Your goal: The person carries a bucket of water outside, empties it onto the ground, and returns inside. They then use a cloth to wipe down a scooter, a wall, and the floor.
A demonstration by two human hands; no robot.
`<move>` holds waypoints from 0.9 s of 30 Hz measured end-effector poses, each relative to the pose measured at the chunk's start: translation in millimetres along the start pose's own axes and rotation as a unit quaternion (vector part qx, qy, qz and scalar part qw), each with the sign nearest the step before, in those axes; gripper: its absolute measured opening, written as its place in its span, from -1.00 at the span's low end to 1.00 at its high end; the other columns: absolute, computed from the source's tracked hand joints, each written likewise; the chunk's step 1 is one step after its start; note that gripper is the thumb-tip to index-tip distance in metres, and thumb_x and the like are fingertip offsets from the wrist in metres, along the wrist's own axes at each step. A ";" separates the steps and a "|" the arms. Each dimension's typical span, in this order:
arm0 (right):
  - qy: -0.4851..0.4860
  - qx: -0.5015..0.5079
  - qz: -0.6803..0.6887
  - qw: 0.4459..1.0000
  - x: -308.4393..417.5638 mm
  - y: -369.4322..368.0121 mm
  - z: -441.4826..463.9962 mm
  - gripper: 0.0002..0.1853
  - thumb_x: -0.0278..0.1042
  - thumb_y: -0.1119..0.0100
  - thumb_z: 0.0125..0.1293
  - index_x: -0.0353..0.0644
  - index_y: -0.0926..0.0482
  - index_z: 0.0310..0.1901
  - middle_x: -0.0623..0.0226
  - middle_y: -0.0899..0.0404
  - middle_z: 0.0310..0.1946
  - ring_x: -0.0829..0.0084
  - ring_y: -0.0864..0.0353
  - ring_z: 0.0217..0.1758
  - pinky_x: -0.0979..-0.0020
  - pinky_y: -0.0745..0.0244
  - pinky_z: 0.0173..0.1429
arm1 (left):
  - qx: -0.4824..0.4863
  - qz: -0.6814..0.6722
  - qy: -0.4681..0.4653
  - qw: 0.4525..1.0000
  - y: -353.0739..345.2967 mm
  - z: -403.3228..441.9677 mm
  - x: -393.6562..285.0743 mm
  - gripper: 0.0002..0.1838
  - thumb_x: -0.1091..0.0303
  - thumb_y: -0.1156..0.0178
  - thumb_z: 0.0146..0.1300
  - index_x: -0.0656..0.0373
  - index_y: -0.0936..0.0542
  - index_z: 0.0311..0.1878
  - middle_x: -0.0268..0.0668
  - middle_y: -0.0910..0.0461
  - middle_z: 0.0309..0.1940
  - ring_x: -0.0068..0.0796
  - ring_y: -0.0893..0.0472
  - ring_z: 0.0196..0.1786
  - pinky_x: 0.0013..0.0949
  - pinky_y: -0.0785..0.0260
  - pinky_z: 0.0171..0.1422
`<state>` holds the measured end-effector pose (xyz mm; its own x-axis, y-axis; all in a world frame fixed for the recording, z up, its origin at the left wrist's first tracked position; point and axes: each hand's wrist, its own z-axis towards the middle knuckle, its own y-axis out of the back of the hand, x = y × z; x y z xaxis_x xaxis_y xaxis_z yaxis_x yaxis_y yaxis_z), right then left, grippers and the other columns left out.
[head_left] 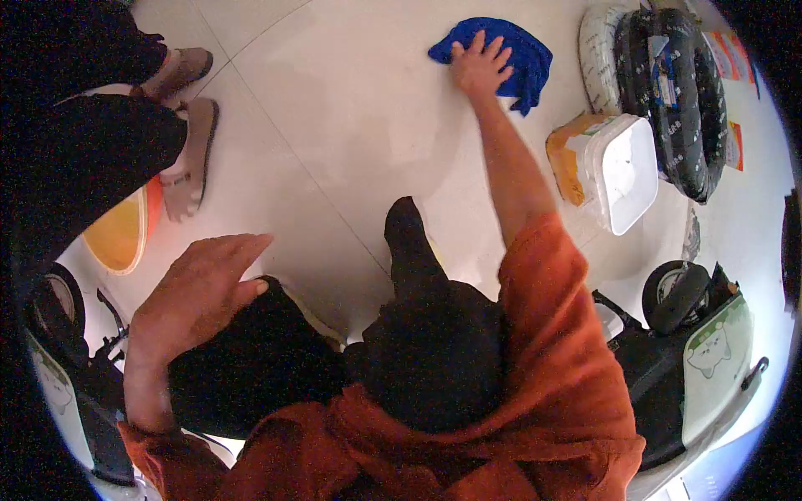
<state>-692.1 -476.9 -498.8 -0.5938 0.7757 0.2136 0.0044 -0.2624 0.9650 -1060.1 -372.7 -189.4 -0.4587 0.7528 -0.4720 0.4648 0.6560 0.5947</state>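
Note:
A blue cloth (528,63) lies crumpled on the pale tiled floor (351,108). On top of it rests my right hand (481,68), fingers spread and palm down, with the arm stretched out ahead of me. My left hand (196,284) hangs above my bent left knee, holding nothing, its fingers stretched out together and the thumb apart. Just right of my right forearm stands a white square bucket (628,171) with a yellow label; something white lies inside it.
Wrapped tires (672,108) stand at the right, beyond the bucket. Another person's legs and sandals (196,150) are at the left, near an orange basin (125,230). Wheeled black objects, one with a wheel (668,292), flank me on both sides.

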 end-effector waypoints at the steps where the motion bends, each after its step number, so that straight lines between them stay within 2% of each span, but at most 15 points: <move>1: -0.010 -0.053 -0.017 0.998 21.0 -12.8 -12.7 -0.30 0.15 0.15 0.20 -0.18 -0.11 0.25 -0.07 0.09 0.30 -0.11 0.19 0.36 -0.20 0.25 0.27 | 0.005 -0.001 -0.004 1.000 -0.1 -1.7 1.3 -0.52 0.29 -0.10 0.13 0.21 -0.30 0.12 -0.09 -0.39 0.03 -0.10 -0.35 0.10 -0.22 -0.18 0.19; 2: 0.049 -0.034 -0.015 0.998 43.6 -2.2 -41.5 -0.30 0.10 0.08 0.17 -0.26 -0.16 0.22 -0.10 0.07 0.29 -0.11 0.17 0.36 -0.18 0.26 0.28 | -0.001 0.000 -0.001 1.000 1.1 -1.4 1.3 -0.52 0.29 -0.10 0.13 0.21 -0.30 0.12 -0.09 -0.39 0.03 -0.10 -0.35 0.10 -0.22 -0.18 0.19; 3: 0.129 -0.024 -0.017 0.991 59.4 4.7 -77.2 -0.32 0.07 0.08 0.17 -0.20 -0.14 0.24 -0.06 0.08 0.30 -0.06 0.18 0.37 -0.14 0.24 0.29 | -0.003 -0.009 -0.013 1.000 1.6 -0.2 -0.5 -0.52 0.29 -0.10 0.13 0.21 -0.31 0.12 -0.09 -0.40 0.03 -0.10 -0.35 0.10 -0.22 -0.19 0.18; 5: 0.248 0.101 0.059 0.962 87.3 43.3 -149.1 -0.36 -0.01 0.00 0.15 -0.17 -0.19 0.22 -0.04 0.08 0.30 -0.02 0.17 0.37 -0.10 0.24 0.31 | -0.007 -0.017 -0.019 1.000 2.9 3.5 -3.3 -0.53 0.28 -0.10 0.13 0.21 -0.31 0.11 -0.08 -0.40 0.02 -0.10 -0.36 0.10 -0.21 -0.19 0.18; 7: 0.377 0.226 0.121 0.890 83.1 60.9 -198.4 -0.36 0.02 -0.03 0.13 -0.06 -0.20 0.22 0.07 0.05 0.31 0.06 0.16 0.38 -0.05 0.23 0.32 | 0.009 -0.025 -0.001 1.000 4.0 8.0 -4.4 -0.48 0.25 -0.13 0.11 0.14 -0.30 0.15 -0.13 -0.39 0.06 -0.14 -0.36 0.12 -0.21 -0.16 0.22; 8: 0.385 0.221 0.127 0.887 77.0 56.3 -195.3 -0.36 0.02 -0.03 0.13 -0.06 -0.20 0.22 0.07 0.05 0.31 0.06 0.16 0.38 -0.05 0.23 0.32 | 0.004 -0.022 0.008 1.000 1.4 7.9 -1.1 -0.48 0.25 -0.13 0.11 0.14 -0.30 0.15 -0.13 -0.39 0.06 -0.14 -0.36 0.12 -0.21 -0.16 0.22; 10: 0.527 0.270 0.136 0.795 52.0 53.1 -175.9 -0.36 0.06 -0.04 0.10 0.06 -0.22 0.22 0.20 0.04 0.32 0.15 0.15 0.39 0.00 0.22 0.34 | -0.022 -0.016 -0.034 0.999 -4.2 6.7 5.6 -0.46 0.22 -0.13 0.11 0.15 -0.30 0.16 -0.13 -0.40 0.05 -0.12 -0.37 0.11 -0.21 -0.18 0.21; 12: 0.475 0.251 0.085 0.839 42.9 39.2 -111.8 -0.38 0.09 0.00 0.11 0.07 -0.24 0.21 0.20 -0.04 0.29 0.17 0.08 0.37 0.01 0.20 0.32 | -0.024 -0.012 -0.018 0.999 4.0 1.5 2.8 -0.46 0.22 -0.13 0.11 0.15 -0.30 0.16 -0.12 -0.40 0.05 -0.12 -0.37 0.11 -0.21 -0.19 0.21; 13: 0.441 0.179 0.086 0.876 38.3 31.6 -77.2 -0.38 0.10 0.02 0.11 0.05 -0.24 0.20 0.18 -0.06 0.28 0.15 0.07 0.36 -0.01 0.20 0.30 | -0.021 -0.009 -0.009 1.000 7.0 -1.0 0.3 -0.46 0.21 -0.13 0.11 0.15 -0.30 0.16 -0.12 -0.40 0.05 -0.12 -0.36 0.12 -0.21 -0.19 0.21; 16: 0.248 0.048 0.007 0.968 30.1 -2.5 20.8 -0.36 0.18 0.16 0.20 0.06 -0.15 0.26 0.20 0.02 0.31 0.15 0.12 0.38 -0.09 0.23 0.30 | -0.058 -0.021 0.002 0.998 7.4 -7.8 -2.2 -0.47 0.20 -0.11 0.13 0.16 -0.30 0.15 -0.12 -0.40 0.05 -0.12 -0.37 0.12 -0.21 -0.19 0.21; 19: 0.072 -0.003 -0.014 0.997 58.7 -32.3 52.0 -0.34 0.17 0.17 0.21 -0.04 -0.13 0.26 0.06 0.05 0.31 -0.01 0.13 0.36 -0.14 0.20 0.28 | -0.055 -0.010 0.013 0.998 12.3 -6.5 -7.7 -0.48 0.19 -0.09 0.14 0.17 -0.30 0.16 -0.12 -0.40 0.05 -0.12 -0.37 0.11 -0.19 -0.20 0.20; 21: 0.099 -0.052 -0.021 0.994 106.4 -34.9 13.4 -0.35 0.11 0.12 0.19 -0.12 -0.17 0.23 -0.01 0.02 0.29 -0.08 0.12 0.34 -0.17 0.18 0.26 | -0.051 -0.016 0.006 0.999 12.7 -6.1 -11.9 -0.48 0.19 -0.09 0.14 0.17 -0.29 0.16 -0.11 -0.40 0.05 -0.12 -0.37 0.10 -0.19 -0.21 0.19; 23: 0.256 -0.014 -0.003 0.967 139.1 -17.7 -55.8 -0.37 0.06 0.05 0.13 -0.15 -0.23 0.18 -0.03 -0.02 0.27 -0.07 0.10 0.34 -0.18 0.19 0.26 | -0.049 -0.019 0.002 0.999 14.5 -1.9 -15.8 -0.47 0.20 -0.09 0.14 0.17 -0.29 0.16 -0.11 -0.40 0.04 -0.11 -0.38 0.10 -0.19 -0.21 0.18; 25: 0.393 0.099 0.012 0.914 156.0 18.7 -141.2 -0.38 0.00 -0.02 0.07 -0.10 -0.27 0.16 0.04 -0.04 0.27 -0.02 0.07 0.34 -0.14 0.19 0.29 | 0.000 0.010 -0.003 1.000 16.0 8.8 -17.9 -0.47 0.20 -0.09 0.14 0.18 -0.28 0.17 -0.09 -0.40 0.04 -0.10 -0.37 0.10 -0.19 -0.20 0.19; 27: 0.510 0.214 0.131 0.823 140.3 39.1 -216.4 -0.38 -0.02 -0.05 0.05 -0.03 -0.27 0.17 0.14 -0.06 0.28 0.07 0.09 0.37 -0.06 0.20 0.33 | -0.009 0.000 -0.011 1.000 12.8 17.3 -19.0 -0.47 0.20 -0.09 0.15 0.18 -0.27 0.17 -0.08 -0.40 0.03 -0.10 -0.37 0.10 -0.18 -0.20 0.19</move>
<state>-949.4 -502.5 -464.1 -0.8930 -0.2176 0.3939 0.3925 0.0518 0.9183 -1032.3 -377.7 -184.0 -0.4424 0.7538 -0.4858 0.4510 0.6553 0.6060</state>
